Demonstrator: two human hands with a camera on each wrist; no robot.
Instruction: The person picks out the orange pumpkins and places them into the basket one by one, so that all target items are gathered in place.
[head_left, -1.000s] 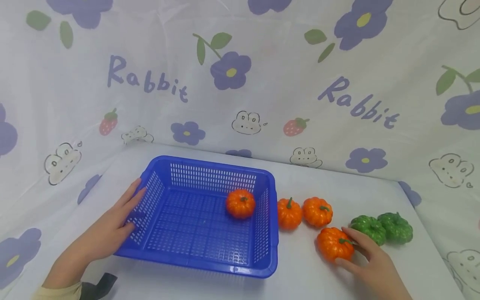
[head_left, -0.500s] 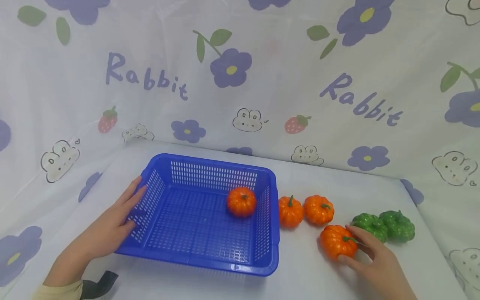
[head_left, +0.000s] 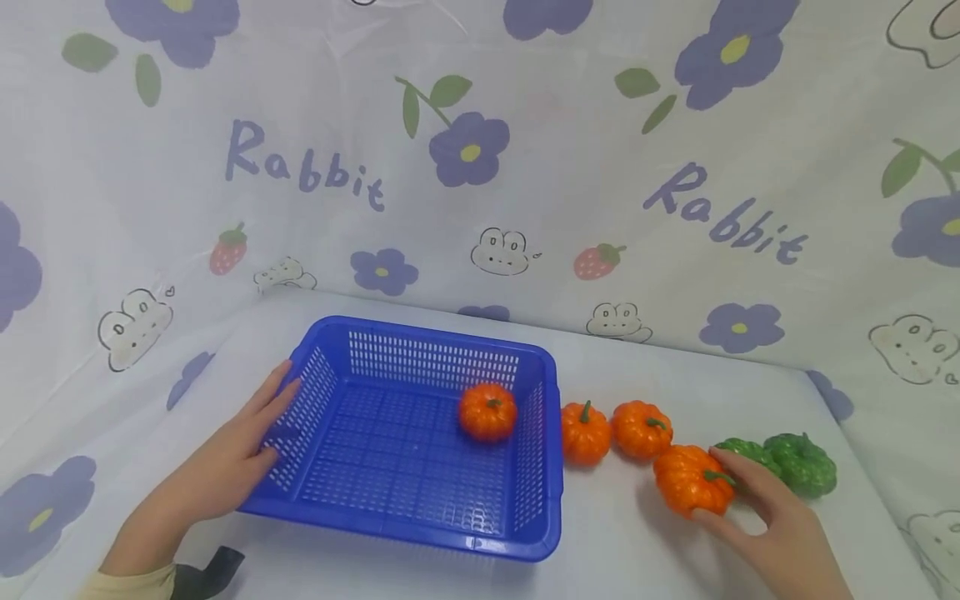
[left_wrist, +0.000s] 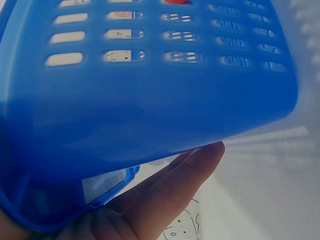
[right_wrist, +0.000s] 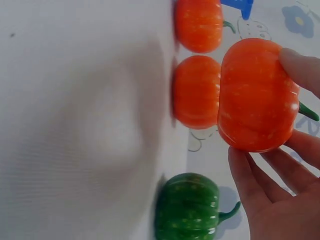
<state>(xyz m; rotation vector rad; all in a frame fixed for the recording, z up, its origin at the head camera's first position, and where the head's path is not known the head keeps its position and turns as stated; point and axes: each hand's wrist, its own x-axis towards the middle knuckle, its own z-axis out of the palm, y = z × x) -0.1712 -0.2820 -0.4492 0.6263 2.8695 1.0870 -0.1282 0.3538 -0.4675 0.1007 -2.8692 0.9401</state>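
Observation:
In the head view, my right hand (head_left: 776, 521) grips a small orange pumpkin (head_left: 690, 481) with a green stem, the thumb on one side and fingers on the other. The right wrist view shows this pumpkin (right_wrist: 257, 95) raised off the white table. My left hand (head_left: 213, 475) rests at the left side of a blue plastic basket (head_left: 405, 533), its fingers extended against the rim. Straight fingers (left_wrist: 175, 192) touch the basket's edge in the left wrist view. One orange pumpkin (head_left: 487, 412) sits inside the basket, towards its right side.
Two orange pumpkins, one (head_left: 586, 435) beside the basket's right wall and another (head_left: 642, 430) next to it, stand on the table (head_left: 615, 533). Two green pumpkins, one partly hidden (head_left: 750, 454) and one in plain view (head_left: 801, 464), lie farther right. A patterned cloth (head_left: 420, 225) hangs behind.
My right hand has lifted the orange pumpkin off the table and shifted slightly right. The left hand stays at the basket. The head view has tilted a little.

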